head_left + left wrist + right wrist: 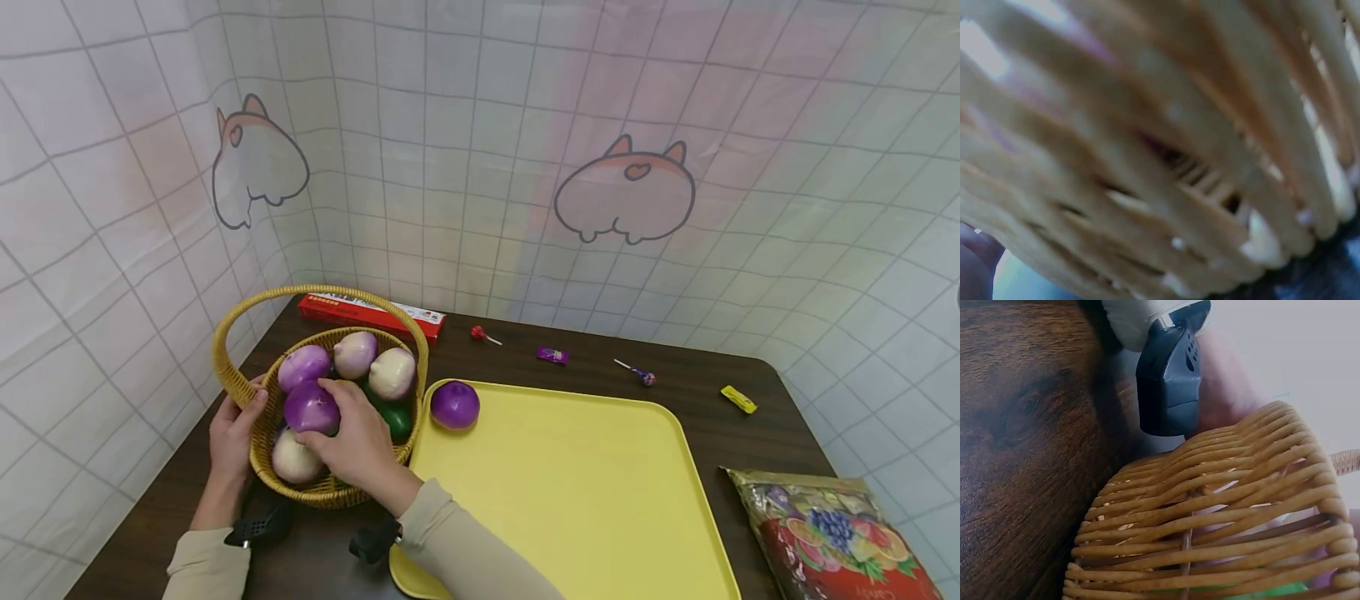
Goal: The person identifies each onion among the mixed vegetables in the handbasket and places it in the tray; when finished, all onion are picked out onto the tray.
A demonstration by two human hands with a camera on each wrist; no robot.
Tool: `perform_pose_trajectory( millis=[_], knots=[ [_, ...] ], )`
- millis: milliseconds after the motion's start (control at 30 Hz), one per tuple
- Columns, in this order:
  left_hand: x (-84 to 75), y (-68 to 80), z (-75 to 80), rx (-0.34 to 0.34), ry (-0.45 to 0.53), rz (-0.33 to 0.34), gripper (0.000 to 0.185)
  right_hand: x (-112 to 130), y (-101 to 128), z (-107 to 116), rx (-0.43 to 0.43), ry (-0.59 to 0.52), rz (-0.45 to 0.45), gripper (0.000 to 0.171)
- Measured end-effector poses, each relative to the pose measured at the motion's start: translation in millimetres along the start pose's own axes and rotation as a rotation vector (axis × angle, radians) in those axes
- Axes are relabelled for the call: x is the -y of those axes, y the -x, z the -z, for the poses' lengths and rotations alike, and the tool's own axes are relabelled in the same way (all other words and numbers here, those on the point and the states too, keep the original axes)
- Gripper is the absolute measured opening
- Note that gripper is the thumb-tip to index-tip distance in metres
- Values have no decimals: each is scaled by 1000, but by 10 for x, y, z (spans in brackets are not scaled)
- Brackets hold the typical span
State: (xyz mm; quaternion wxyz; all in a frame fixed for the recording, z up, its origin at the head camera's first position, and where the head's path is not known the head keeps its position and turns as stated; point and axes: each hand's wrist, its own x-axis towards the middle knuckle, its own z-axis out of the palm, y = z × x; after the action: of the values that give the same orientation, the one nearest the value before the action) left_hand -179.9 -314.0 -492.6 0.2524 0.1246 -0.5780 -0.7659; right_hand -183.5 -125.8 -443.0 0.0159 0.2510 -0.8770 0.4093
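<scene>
A wicker basket [330, 497] with a tall arched handle stands at the left of the table. Inside it lie several round vegetables: a white onion [296, 458], paler purple-and-white ones at the back, and a dark green vegetable [393, 417]. My right hand [358, 433] reaches in over the near rim and holds a purple onion [311, 408] between thumb and fingers. At the basket's left side my left hand [232, 433] grips the rim beside the handle, thumb on top, its other fingers mostly hidden. The left wrist view shows the woven wall [1166, 156] up close, blurred.
A yellow tray [577, 483] lies right of the basket, with another purple onion [454, 406] in its far left corner. Behind are a red box [360, 315], lollipops [480, 333] and wrapped candies [552, 356]. A candy bag [840, 533] sits at the right.
</scene>
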Motion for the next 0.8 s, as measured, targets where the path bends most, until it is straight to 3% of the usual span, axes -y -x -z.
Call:
perform_pose_trajectory(
  millis=[367,567,800],
  knots=[
    [0,-7,21,32,-26,-5,32,26,-21,-38,24,150,34,77],
    [0,-8,9,-29,-16,2,18,-3,15,-3,-30,8,97,73],
    [-22,-2,6,-60,-45,32,25,-33,181,89,-67,-184,211,82]
  ],
)
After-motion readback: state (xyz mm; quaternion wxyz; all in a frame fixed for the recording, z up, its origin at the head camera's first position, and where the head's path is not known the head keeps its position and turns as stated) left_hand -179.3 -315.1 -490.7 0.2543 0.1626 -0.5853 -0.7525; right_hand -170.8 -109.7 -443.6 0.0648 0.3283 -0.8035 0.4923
